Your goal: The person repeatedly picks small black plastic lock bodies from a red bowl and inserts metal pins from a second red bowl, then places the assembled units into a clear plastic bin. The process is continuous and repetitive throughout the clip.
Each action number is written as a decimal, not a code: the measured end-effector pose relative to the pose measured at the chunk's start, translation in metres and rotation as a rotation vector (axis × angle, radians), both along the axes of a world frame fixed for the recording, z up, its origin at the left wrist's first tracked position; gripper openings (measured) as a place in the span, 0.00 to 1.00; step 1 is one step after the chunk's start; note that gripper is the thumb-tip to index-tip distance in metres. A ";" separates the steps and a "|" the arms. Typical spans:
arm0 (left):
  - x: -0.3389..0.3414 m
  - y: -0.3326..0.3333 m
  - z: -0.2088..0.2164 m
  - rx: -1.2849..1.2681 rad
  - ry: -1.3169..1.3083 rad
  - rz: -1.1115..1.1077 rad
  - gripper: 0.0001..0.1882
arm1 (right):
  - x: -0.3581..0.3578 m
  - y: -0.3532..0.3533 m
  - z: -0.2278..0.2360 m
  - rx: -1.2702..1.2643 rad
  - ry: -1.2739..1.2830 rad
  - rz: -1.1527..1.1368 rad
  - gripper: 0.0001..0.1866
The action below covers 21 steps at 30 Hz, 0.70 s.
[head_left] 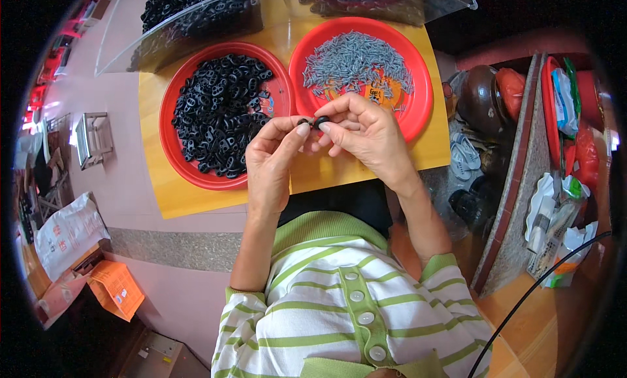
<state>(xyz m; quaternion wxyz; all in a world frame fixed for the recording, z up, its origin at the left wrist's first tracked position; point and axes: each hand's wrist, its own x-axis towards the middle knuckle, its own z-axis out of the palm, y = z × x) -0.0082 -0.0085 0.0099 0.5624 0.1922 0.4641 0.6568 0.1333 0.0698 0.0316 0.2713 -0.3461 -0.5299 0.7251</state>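
My left hand [273, 157] and my right hand [373, 141] meet over the near edge of the table, fingertips close together. Between the thumb and forefinger of the right hand is a small rounded black plastic piece [321, 122]. The left thumb and forefinger pinch a tiny dark piece [303, 121], mostly covered by the fingertips. Beyond the left hand, a red round tray [171, 157] holds a heap of black plastic pieces with holes [215, 113]. Behind the right hand, another red tray [423, 94] contains many small grey screw-like pieces [353, 59].
Clear plastic bins [196, 35] with more black parts stand at the table's far side. The yellow table [186, 202] ends just before my body. To the right are a brown jar [480, 98] and a low ledge [506, 202]. A black cable [522, 293] runs at lower right.
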 end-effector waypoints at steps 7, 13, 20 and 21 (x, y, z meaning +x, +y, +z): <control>0.006 0.002 0.003 -0.001 -0.132 0.008 0.06 | 0.001 0.006 -0.015 0.192 0.001 -0.120 0.07; 0.005 0.001 0.004 0.050 -0.154 0.027 0.06 | -0.002 0.000 -0.007 0.170 -0.041 -0.156 0.05; 0.003 0.000 0.004 0.061 -0.127 0.033 0.06 | 0.001 0.000 -0.007 0.212 -0.154 -0.151 0.04; 0.004 0.000 0.004 0.060 -0.130 0.039 0.06 | 0.001 0.001 -0.009 0.174 -0.085 -0.145 0.04</control>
